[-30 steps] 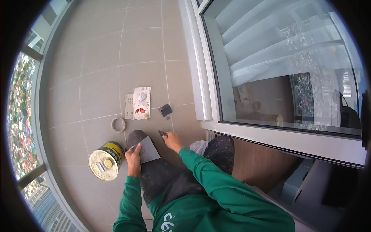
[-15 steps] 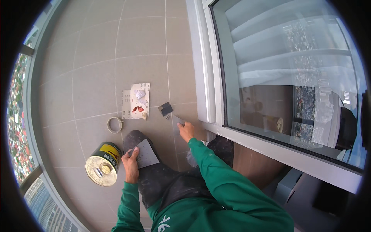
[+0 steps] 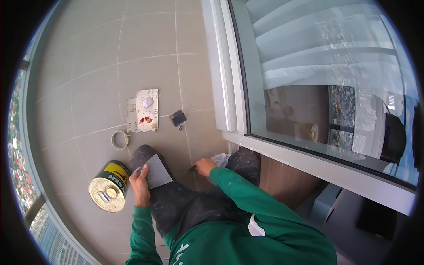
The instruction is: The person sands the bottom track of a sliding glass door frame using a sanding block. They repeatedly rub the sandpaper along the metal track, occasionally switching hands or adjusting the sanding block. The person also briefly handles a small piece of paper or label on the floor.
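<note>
My left hand (image 3: 140,185) is closed on the edge of a flat grey plate (image 3: 159,171), with the thumb on top. The plate has dark specks near the thumb and lies over my left thigh. Between my knees, my right hand (image 3: 205,167) grips a thin flat scraper (image 3: 192,168). It is seen nearly edge-on, so its full shape is hidden. A crumpled whitish sheet (image 3: 219,160) lies just beyond the right hand, beside my right knee.
A metal can (image 3: 108,187) stands left of my left leg. A tape roll (image 3: 119,140) lies ahead. Beyond are cardboard (image 3: 153,95) with white and red smears and dark sanding pieces (image 3: 179,117). A glass door frame (image 3: 309,162) borders the right, a railing (image 3: 33,145) the left.
My right hand has drawn back toward me from beside the door frame, and the scraper has turned from flat to edge-on. The left hand still holds the plate. The whole view has shifted slightly.
</note>
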Demonstrator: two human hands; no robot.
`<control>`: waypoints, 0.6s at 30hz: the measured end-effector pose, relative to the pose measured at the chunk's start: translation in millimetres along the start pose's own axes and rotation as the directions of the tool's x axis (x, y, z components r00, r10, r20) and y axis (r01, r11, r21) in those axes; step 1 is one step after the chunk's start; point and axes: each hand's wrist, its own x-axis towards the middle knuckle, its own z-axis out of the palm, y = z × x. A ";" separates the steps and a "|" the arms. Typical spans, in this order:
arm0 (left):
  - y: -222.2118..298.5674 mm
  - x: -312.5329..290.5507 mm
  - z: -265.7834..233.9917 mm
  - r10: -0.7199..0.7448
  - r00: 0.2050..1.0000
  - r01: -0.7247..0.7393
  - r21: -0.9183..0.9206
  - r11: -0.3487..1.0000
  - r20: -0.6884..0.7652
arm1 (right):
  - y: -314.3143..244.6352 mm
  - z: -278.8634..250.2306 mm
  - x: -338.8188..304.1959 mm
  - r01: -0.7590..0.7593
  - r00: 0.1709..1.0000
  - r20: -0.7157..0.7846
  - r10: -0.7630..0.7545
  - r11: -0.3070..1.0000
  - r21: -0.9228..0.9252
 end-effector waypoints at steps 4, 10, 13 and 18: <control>0.2 1.6 -0.1 0.011 1.000 -0.012 0.034 0.999 0.029 | 31.6 -38.4 20.9 -0.141 0.967 -0.192 0.165 0.981 0.131; -3.4 4.3 -3.6 -0.005 1.000 0.005 0.030 1.000 0.013 | 40.8 -74.2 3.3 -0.184 0.829 -0.447 0.336 0.918 0.351; -2.3 6.4 -3.3 -0.007 0.999 0.006 0.032 0.999 0.036 | 55.7 -66.3 7.2 -0.385 0.677 -0.522 0.518 0.854 0.349; 5.6 -1.7 1.4 -0.012 1.000 0.011 0.018 1.000 0.025 | 46.8 -53.4 31.5 -0.459 0.728 -0.447 0.521 0.853 0.247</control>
